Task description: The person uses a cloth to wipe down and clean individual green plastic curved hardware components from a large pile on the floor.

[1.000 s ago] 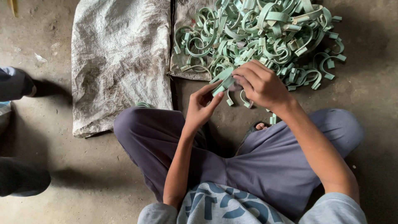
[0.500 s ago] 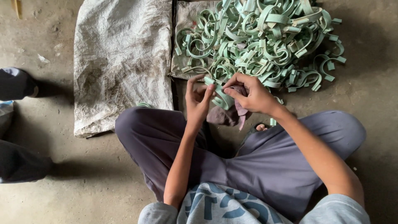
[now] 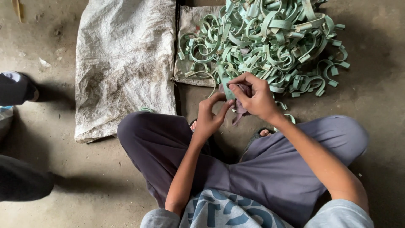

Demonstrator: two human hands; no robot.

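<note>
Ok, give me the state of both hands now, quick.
Left hand: closed, fingertips pinching the green plastic strip.
Right hand: closed on the same strip, with a dark cloth under the fingers.

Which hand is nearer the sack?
Left. The left hand is just right of the sack's lower edge; the right hand sits farther right, by the green clips.

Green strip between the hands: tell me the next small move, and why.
Probably draw the green strip through the dark cloth with the left hand. The right hand pinches the cloth around it, and the strip's upper part lies bare against the pile of green clips.
</note>
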